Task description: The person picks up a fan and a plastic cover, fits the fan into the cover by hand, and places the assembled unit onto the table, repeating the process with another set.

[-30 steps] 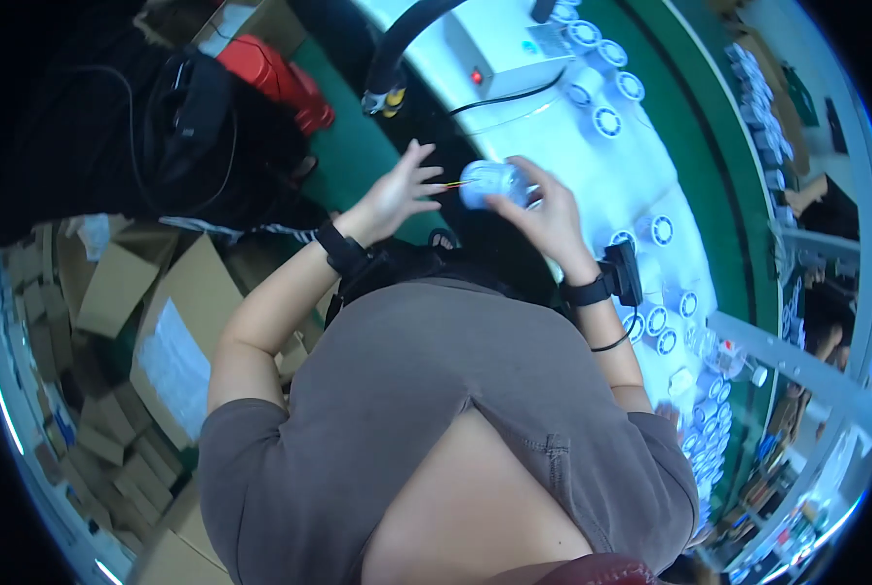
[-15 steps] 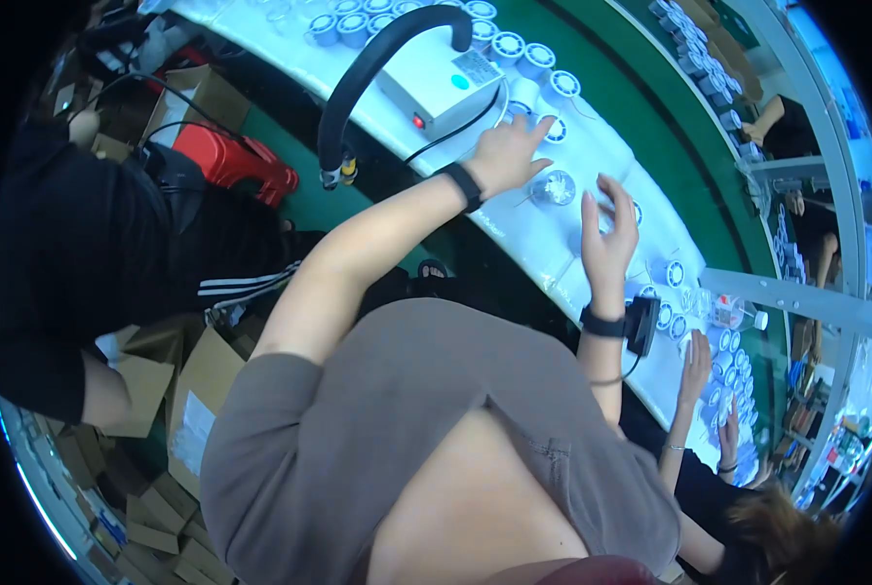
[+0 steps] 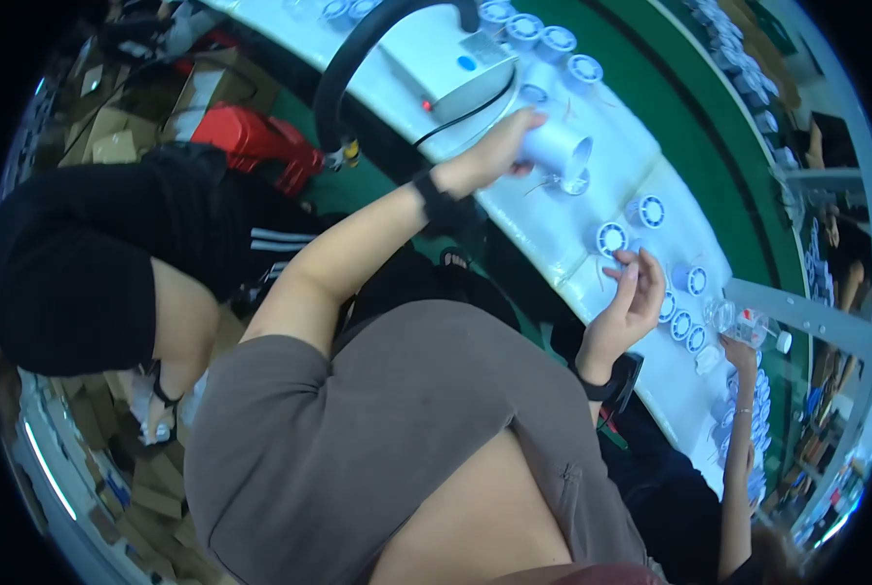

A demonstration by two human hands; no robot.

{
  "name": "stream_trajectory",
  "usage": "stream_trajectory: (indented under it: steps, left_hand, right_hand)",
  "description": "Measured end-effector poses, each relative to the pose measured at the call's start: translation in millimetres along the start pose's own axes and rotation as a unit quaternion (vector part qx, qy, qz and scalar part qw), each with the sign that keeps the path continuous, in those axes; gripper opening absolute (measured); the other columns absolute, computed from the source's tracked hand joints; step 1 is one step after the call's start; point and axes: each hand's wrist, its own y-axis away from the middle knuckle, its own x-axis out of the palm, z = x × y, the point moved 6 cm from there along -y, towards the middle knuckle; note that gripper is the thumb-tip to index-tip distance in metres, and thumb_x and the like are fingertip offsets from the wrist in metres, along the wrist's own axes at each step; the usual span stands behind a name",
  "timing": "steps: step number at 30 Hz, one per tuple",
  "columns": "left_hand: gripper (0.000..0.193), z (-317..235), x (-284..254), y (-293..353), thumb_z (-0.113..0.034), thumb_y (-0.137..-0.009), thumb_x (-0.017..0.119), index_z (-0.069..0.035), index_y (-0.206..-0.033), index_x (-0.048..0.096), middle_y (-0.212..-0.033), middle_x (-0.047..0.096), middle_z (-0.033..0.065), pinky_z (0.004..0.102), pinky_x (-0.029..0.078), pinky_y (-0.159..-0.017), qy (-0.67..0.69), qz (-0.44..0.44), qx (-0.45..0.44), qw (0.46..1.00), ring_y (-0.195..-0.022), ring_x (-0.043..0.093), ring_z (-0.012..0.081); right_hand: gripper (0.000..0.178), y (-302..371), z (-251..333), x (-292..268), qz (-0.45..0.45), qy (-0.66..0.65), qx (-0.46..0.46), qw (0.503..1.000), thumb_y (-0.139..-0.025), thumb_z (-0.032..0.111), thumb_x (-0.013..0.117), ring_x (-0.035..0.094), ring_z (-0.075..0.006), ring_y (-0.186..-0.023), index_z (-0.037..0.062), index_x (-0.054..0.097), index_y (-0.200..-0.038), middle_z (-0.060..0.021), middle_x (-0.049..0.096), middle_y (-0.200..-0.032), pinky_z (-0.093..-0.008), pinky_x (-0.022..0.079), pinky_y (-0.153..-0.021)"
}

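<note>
My left hand (image 3: 499, 151) is wrapped round a white plastic cylinder (image 3: 556, 145), tilted with its open end to the right. Partly hidden below that end is a round part with a slotted face (image 3: 576, 182). My right hand (image 3: 635, 304) hangs over the table's near edge, fingers loosely curled and apart, with nothing visible in them. Just beyond its fingertips stands a white cylinder with a slotted top (image 3: 611, 238); a similar cylinder (image 3: 651, 212) stands a little farther off.
A white box device (image 3: 455, 73) with a red lit switch and a black flexible hose (image 3: 333, 93) stand at the table's left. More white cylinders (image 3: 524, 29) line the far edge. A clear bottle (image 3: 753, 327) lies at right beside a co-worker's hand (image 3: 740, 353). Another person bends over cartons at left.
My left hand has closed on a white cylinder and lifted it over the table. My right hand has drawn back toward the near edge, its fingers curling. The person at left has bent lower.
</note>
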Motion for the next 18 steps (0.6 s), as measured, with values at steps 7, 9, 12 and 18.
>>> stream_trajectory:
  steps: [7,9,12,18]
  left_hand:
    - [0.046,122.2,-89.8,193.9,-0.043,-0.084,0.027,-0.004,-0.082,0.052,-0.062,0.051,0.008,0.0194,0.033,-0.03,0.467,0.045,-0.241,0.85,-0.04,0.044,0.0155]
    - [0.043,147.1,-124.9,204.6,-0.041,-0.083,0.029,-0.004,-0.081,0.05,-0.061,0.049,0.0096,0.0201,0.031,-0.03,0.52,-0.171,-0.218,0.808,-0.039,0.041,0.0155]
    - [0.039,192.0,-185.8,210.0,-0.04,-0.081,0.03,-0.004,-0.081,0.048,-0.062,0.047,0.0124,0.0226,0.029,-0.032,0.575,-0.311,-0.154,0.741,-0.038,0.037,0.016]
    - [0.041,238.3,-246.9,193.6,-0.044,-0.077,0.032,-0.005,-0.083,0.045,-0.06,0.045,0.0132,0.0253,0.029,-0.034,0.601,-0.298,-0.082,0.737,-0.04,0.037,0.0178]
  right_hand:
    - [0.02,9.5,12.4,89.2,0.196,-0.07,-0.014,0.978,-0.085,0.006,0.042,0.055,-0.017,-0.08,-0.005,0.048,-0.1,-0.0139,0.055,-0.087,-0.0246,0.046,-0.061]
    - [0.019,22.7,10.8,106.5,0.242,-0.1,0.011,0.965,-0.085,0.006,0.041,0.055,-0.0174,-0.079,-0.0047,0.048,-0.099,-0.0139,0.055,-0.086,-0.0243,0.047,-0.06]
    - [0.02,39.2,14.8,126.1,0.294,-0.107,0.027,0.949,-0.086,0.007,0.04,0.055,-0.0175,-0.079,-0.0044,0.049,-0.099,-0.0136,0.055,-0.085,-0.0242,0.047,-0.06]
    - [0.02,51.4,16.3,121.3,0.306,-0.048,-0.002,0.951,-0.086,0.009,0.041,0.055,-0.0174,-0.08,-0.0035,0.049,-0.1,-0.0133,0.055,-0.086,-0.0239,0.047,-0.059]
